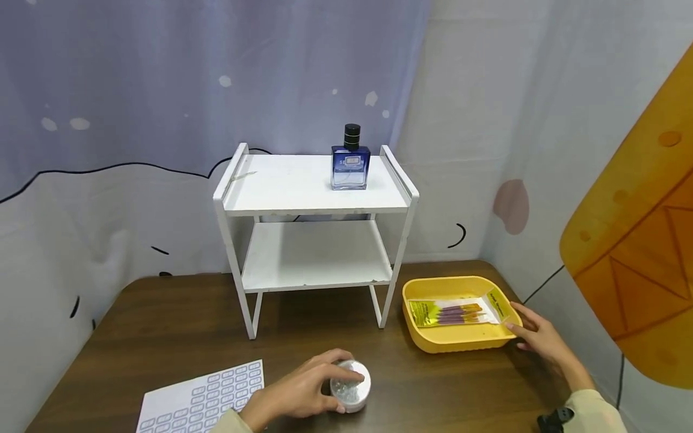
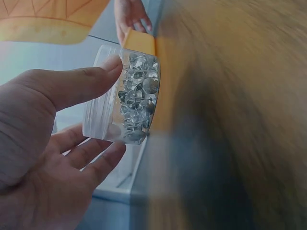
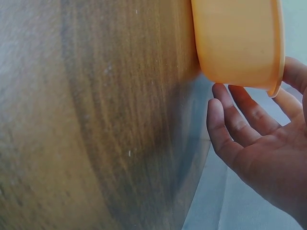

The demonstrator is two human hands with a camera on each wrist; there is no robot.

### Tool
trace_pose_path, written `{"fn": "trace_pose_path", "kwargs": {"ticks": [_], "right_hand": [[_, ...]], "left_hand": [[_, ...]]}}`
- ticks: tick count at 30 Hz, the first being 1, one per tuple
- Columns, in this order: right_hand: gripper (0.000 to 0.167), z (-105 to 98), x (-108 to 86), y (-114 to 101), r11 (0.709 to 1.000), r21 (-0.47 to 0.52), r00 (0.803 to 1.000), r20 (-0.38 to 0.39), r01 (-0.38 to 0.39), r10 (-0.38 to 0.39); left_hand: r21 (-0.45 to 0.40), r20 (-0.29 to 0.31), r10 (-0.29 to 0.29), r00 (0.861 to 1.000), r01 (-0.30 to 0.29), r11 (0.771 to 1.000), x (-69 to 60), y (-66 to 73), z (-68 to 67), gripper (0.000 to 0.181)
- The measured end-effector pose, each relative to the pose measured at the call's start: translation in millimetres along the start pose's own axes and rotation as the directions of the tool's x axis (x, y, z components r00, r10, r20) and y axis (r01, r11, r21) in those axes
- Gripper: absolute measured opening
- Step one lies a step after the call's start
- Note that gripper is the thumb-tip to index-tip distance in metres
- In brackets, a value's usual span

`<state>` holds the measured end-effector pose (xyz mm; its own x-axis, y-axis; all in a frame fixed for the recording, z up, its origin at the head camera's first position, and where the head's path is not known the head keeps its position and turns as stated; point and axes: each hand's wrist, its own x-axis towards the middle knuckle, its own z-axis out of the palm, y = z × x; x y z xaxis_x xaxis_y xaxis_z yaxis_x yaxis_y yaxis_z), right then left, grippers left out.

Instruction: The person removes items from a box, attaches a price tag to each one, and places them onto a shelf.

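A round clear jar (image 1: 351,388) of small silvery pieces is at the front of the table; in the left wrist view the jar (image 2: 129,96) shows its ridged lid. My left hand (image 1: 303,388) grips it between thumb and fingers. Over at the right, a yellow tray (image 1: 460,344) holds a packet (image 1: 455,311) with purple and orange sticks. My right hand (image 1: 547,343) is at the tray's right end, thumb at the rim and fingers along the outside; the right wrist view shows the fingers curved under the tray's edge (image 3: 240,43).
A white two-tier shelf (image 1: 316,255) stands at the back, with a blue bottle (image 1: 350,169) on its top. A sheet of printed labels (image 1: 203,400) lies at the front left. An orange-yellow shape (image 1: 644,240) hangs at the right.
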<state>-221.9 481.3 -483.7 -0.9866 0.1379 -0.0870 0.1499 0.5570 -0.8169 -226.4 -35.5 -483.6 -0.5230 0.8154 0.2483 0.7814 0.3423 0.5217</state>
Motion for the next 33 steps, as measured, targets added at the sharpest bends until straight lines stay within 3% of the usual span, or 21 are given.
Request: {"fn": "trace_pose_path", "kwargs": {"ticks": [6, 15, 22, 25, 28, 33], "right_hand": [[0.076, 0, 1.3, -3, 1.000, 0.002, 1.000, 0.004, -0.006, 0.006], [0.075, -1, 4.0, -4, 1.000, 0.015, 1.000, 0.004, 0.001, -0.001], [0.074, -1, 3.5, -6, 0.997, -0.075, 0.999, 0.011, 0.031, -0.031], [0.075, -1, 2.8, -11, 0.985, -0.149, 0.996, -0.022, 0.084, -0.088], [0.076, -3, -1.5, -24, 0.966, -0.233, 0.989, -0.063, 0.114, -0.131], [0.077, 8, -13.9, -60, 0.934, -0.331, 0.976, -0.117, 0.135, -0.183]], "left_hand": [[-0.022, 0.046, -0.034, 0.998, 0.035, 0.999, -10.7, -9.6, 1.3, 0.054], [-0.078, 0.047, 0.001, 0.999, 0.003, 0.997, -15.5, -17.9, 4.4, 0.054], [-0.070, 0.038, -0.021, 0.999, 0.024, 0.997, -18.2, -17.0, 5.5, 0.054], [-0.063, 0.001, -0.063, 0.998, 0.063, 0.996, -22.2, -13.9, 2.9, 0.060], [-0.052, -0.077, -0.116, 0.990, 0.112, 0.992, -28.8, -11.2, -3.6, 0.065], [0.008, -0.258, -0.113, 0.959, 0.119, 0.993, -48.8, -13.2, -13.4, 0.058]]}}
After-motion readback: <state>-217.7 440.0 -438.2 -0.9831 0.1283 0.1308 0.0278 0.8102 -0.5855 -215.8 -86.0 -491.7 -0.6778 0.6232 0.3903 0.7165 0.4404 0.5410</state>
